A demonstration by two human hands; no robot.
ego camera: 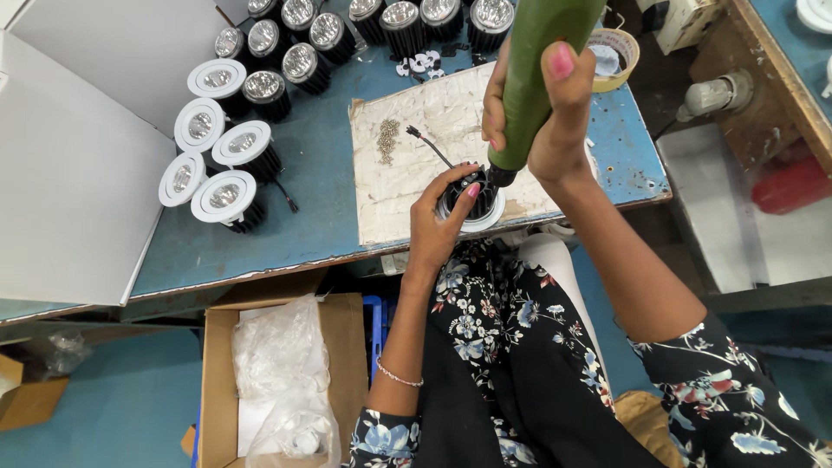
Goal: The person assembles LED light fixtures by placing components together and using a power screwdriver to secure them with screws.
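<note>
Downlight fitting (472,201), black-bodied with white rim, on the pale work board (416,165) near its front edge. Left hand (442,221) curls around the fitting, fingers closed on its body, apparently to steady it against turning. Right hand (542,108) is wrapped tight round a green powered screwdriver (537,69), held upright with its tip down in the fitting's top. Small pile of screws (387,139) lies on the board left of the fitting, within reach. Finished downlights (221,169) are grouped left of the board on the blue table (321,208). White carton flaps (78,173) stand further left. Open brown cardboard box (217,381) with clear plastic bags (282,381) sits below the table edge. Tape roll (617,54) lies right of the board.
</note>
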